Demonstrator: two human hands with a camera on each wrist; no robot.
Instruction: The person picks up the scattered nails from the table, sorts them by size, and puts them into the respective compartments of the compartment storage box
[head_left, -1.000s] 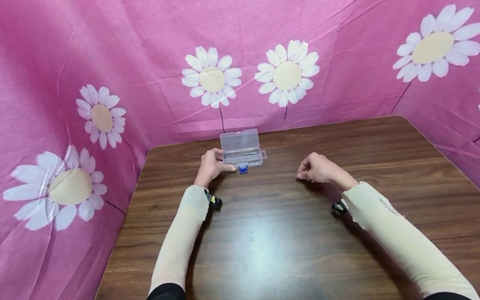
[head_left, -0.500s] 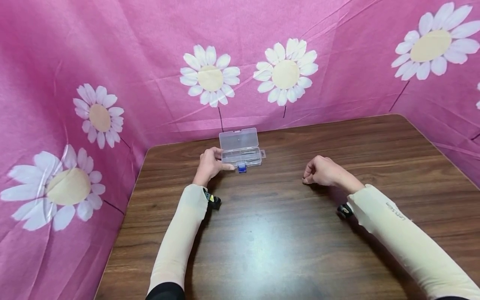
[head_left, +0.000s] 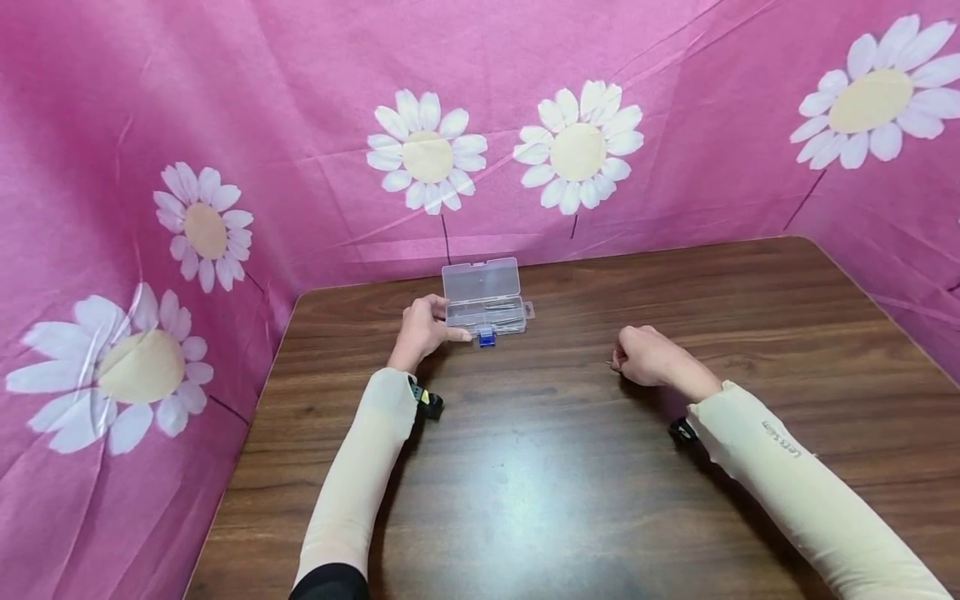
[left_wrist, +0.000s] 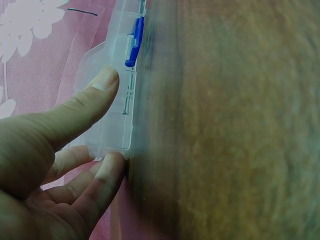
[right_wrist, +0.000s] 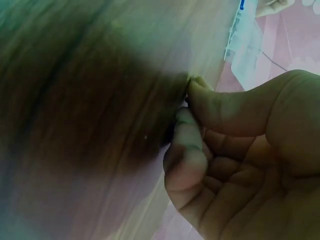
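Note:
A clear plastic compartment box (head_left: 486, 315) lies near the table's back edge, its lid (head_left: 482, 280) raised toward the curtain. Several thin metal nails (head_left: 504, 320) lie in its compartments, and a blue latch (head_left: 487, 337) hangs at its front. My left hand (head_left: 422, 332) holds the box by its left end, thumb along the front wall and fingers at the side. Off to the right, my right hand (head_left: 647, 357) is low over the table. Its thumb and index finger pinch a small thin nail (right_wrist: 187, 95), mostly hidden by the fingertips.
The brown wood-grain table (head_left: 525, 467) has a pink flowered curtain (head_left: 495, 50) close behind it and at both sides. A clear hanging tab (head_left: 529, 310) sticks out from the box's right end. Each wrist wears a small black camera (head_left: 431, 405).
My right hand has shifted a little right and toward me, turning so its knuckles cover more of the fingertips. The left hand and the box stay in place.

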